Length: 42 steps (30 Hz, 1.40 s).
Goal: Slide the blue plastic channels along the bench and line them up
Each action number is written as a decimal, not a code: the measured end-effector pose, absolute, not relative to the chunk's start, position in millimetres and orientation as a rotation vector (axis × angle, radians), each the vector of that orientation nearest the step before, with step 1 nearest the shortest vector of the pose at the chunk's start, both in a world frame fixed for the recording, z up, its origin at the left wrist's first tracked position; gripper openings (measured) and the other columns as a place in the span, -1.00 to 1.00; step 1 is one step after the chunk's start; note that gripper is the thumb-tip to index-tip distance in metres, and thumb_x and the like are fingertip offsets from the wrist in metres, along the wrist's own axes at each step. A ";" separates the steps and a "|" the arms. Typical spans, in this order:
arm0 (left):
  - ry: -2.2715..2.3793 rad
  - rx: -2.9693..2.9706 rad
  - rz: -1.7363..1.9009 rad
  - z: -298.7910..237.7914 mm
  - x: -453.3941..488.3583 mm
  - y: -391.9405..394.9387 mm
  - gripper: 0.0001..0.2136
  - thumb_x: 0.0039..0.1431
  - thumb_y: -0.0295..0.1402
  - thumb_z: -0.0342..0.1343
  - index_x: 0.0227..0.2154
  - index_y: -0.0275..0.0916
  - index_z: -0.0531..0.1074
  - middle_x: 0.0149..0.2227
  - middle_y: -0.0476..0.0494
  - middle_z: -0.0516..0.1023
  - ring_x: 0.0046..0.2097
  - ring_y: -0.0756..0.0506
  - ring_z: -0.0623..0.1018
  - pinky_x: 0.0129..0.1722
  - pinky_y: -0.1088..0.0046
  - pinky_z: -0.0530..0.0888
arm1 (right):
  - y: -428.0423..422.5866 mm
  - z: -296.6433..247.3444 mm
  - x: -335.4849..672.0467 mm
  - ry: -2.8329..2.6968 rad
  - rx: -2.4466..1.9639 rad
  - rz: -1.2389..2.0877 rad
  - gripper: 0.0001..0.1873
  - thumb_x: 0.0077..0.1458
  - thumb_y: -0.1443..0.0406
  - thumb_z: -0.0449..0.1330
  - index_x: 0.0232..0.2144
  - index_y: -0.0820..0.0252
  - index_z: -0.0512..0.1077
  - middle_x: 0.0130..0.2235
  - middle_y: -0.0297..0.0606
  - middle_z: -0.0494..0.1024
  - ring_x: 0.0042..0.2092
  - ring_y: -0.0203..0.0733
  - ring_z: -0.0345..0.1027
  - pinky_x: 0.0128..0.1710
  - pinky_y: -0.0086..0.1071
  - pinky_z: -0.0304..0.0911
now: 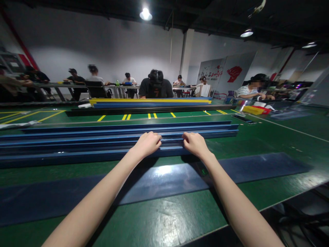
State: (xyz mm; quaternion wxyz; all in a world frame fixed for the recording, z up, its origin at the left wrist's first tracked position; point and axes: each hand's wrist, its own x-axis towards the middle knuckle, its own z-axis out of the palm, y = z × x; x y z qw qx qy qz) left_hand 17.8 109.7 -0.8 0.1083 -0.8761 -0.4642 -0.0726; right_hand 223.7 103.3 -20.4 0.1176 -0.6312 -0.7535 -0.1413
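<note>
Several long blue plastic channel strips lie side by side across the green table. My left hand rests at the nearer strips, its fingers curled over a raised blue edge. A short gap to the right, my right hand grips the same near strip with its fingers bent down. Both sets of fingertips are partly hidden behind the knuckles. Closer to me, under my forearms, a flat, glossy, bluish clear plastic sheet stretches across the table.
Farther back lie a yellow strip and a long black strip. A phone and a yellow packet are at right. Opposite sits a person with head bowed; other people work at tables behind.
</note>
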 end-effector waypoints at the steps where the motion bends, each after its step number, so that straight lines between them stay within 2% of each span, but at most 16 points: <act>1: -1.349 -2.595 -0.227 -1.2 18.9 109.5 -0.73 0.12 -0.41 -0.18 -0.31 -0.24 0.44 -0.24 -0.16 0.51 -0.16 -0.12 0.45 -0.22 0.42 0.36 | 103.3 -21.0 222.6 -2.223 -1.807 -0.391 -0.74 0.00 0.37 -0.06 -0.31 0.16 0.40 -0.33 -0.21 0.51 -0.28 -0.19 0.33 -0.35 -0.42 0.04; 8: -1.240 -2.718 -0.277 -9.6 23.5 111.2 -0.71 0.13 -0.42 -0.17 -0.17 -0.22 0.40 -0.14 -0.13 0.48 -0.10 -0.11 0.42 -0.13 0.40 0.34 | 103.9 -24.3 215.3 -2.370 -1.521 -0.154 -0.70 -0.05 0.43 -0.05 -0.26 0.19 0.39 -0.26 -0.23 0.49 -0.20 -0.22 0.27 -0.24 -0.45 0.06; 12: -1.247 -2.702 -0.247 -11.7 23.3 111.6 -0.70 0.13 -0.40 -0.17 -0.14 -0.22 0.39 -0.13 -0.13 0.48 -0.11 -0.13 0.43 -0.15 0.39 0.35 | 103.5 -23.5 214.5 -2.352 -1.557 -0.192 -0.68 -0.06 0.43 -0.05 -0.26 0.17 0.39 -0.27 -0.24 0.49 -0.21 -0.22 0.28 -0.25 -0.45 0.06; 17: -1.355 -2.672 -0.251 -8.2 20.5 112.2 -0.73 0.12 -0.38 -0.14 -0.21 -0.18 0.42 -0.20 -0.13 0.51 -0.14 -0.12 0.45 -0.17 0.40 0.35 | 103.4 -21.9 219.4 -2.225 -1.731 -0.364 -0.72 -0.02 0.41 -0.06 -0.28 0.15 0.38 -0.31 -0.23 0.50 -0.25 -0.19 0.32 -0.30 -0.43 0.05; 22: -1.452 -2.555 -0.174 -1.6 17.0 110.6 -0.75 0.10 -0.41 -0.15 -0.32 -0.21 0.44 -0.26 -0.14 0.52 -0.18 -0.10 0.46 -0.23 0.44 0.35 | 103.9 -21.3 224.0 -2.150 -1.877 -0.427 -0.74 -0.01 0.41 -0.04 -0.29 0.12 0.38 -0.31 -0.23 0.51 -0.26 -0.18 0.33 -0.35 -0.42 0.04; 26: -1.458 -2.496 -0.137 1.2 16.2 109.4 -0.74 0.10 -0.43 -0.17 -0.33 -0.23 0.43 -0.26 -0.16 0.52 -0.18 -0.12 0.46 -0.26 0.42 0.36 | 103.7 -21.1 223.9 -2.139 -1.903 -0.434 -0.74 -0.01 0.40 -0.05 -0.31 0.13 0.39 -0.33 -0.21 0.51 -0.29 -0.18 0.33 -0.37 -0.41 0.03; 31: -1.381 -2.540 -0.180 -1.3 17.9 110.7 -0.76 0.11 -0.43 -0.17 -0.33 -0.24 0.42 -0.23 -0.15 0.50 -0.16 -0.13 0.44 -0.24 0.41 0.36 | 104.4 -22.8 221.9 -2.189 -1.751 -0.304 -0.71 -0.04 0.44 -0.06 -0.30 0.16 0.39 -0.31 -0.23 0.51 -0.26 -0.19 0.33 -0.32 -0.44 0.06; 37: -1.244 -2.664 -0.285 -8.5 20.1 113.9 -0.74 0.09 -0.46 -0.15 -0.21 -0.21 0.39 -0.18 -0.11 0.49 -0.11 -0.10 0.41 -0.16 0.43 0.35 | 106.4 -27.3 219.1 -2.309 -1.420 -0.084 -0.59 -0.13 0.53 -0.06 -0.22 0.19 0.35 -0.20 -0.28 0.49 -0.16 -0.24 0.29 -0.21 -0.46 0.08; 42: -1.282 -2.688 -0.242 -10.5 19.2 114.5 -0.71 0.09 -0.46 -0.16 -0.17 -0.19 0.38 -0.18 -0.12 0.49 -0.13 -0.11 0.43 -0.19 0.42 0.36 | 107.2 -28.1 220.3 -2.276 -1.440 -0.088 -0.57 -0.15 0.54 -0.07 -0.22 0.17 0.35 -0.22 -0.31 0.51 -0.18 -0.25 0.30 -0.21 -0.45 0.08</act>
